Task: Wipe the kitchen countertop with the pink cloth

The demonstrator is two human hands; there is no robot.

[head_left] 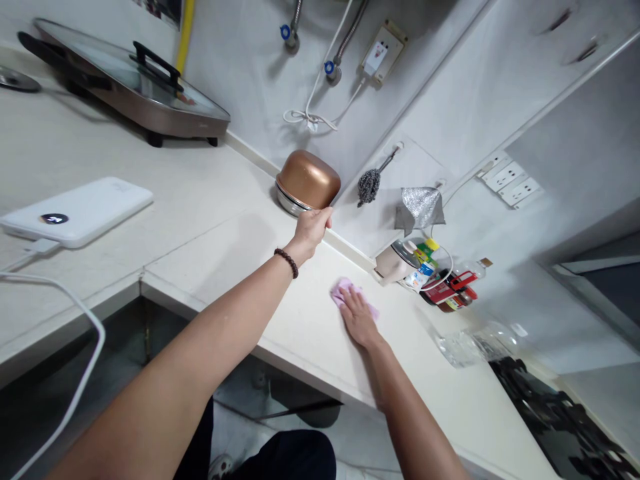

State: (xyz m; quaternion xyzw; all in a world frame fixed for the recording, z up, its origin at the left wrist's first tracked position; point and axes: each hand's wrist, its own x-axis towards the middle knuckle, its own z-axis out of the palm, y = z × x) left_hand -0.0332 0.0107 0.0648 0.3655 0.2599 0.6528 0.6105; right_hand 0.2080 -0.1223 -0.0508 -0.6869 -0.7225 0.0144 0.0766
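My left hand (313,233) is closed at the near side of a copper-coloured pot (310,179), which is set against the wall in the counter's corner. A silvery rim or dish shows beneath the copper part. The part in my grip is hidden by my fingers. Farther right, my right hand (359,317) lies flat, fingers stretched out, on a crumpled pink cloth (342,288). That cloth rests on the pale countertop (305,313).
An electric pan (150,110) with a glass lid stands at upper left, near a white power bank (95,210) with its cable. A beige lidded pot (393,263), bottles (453,287), clear containers (460,348) and a black stove (560,427) line the right side. A steel scourer (369,187) hangs on the wall.
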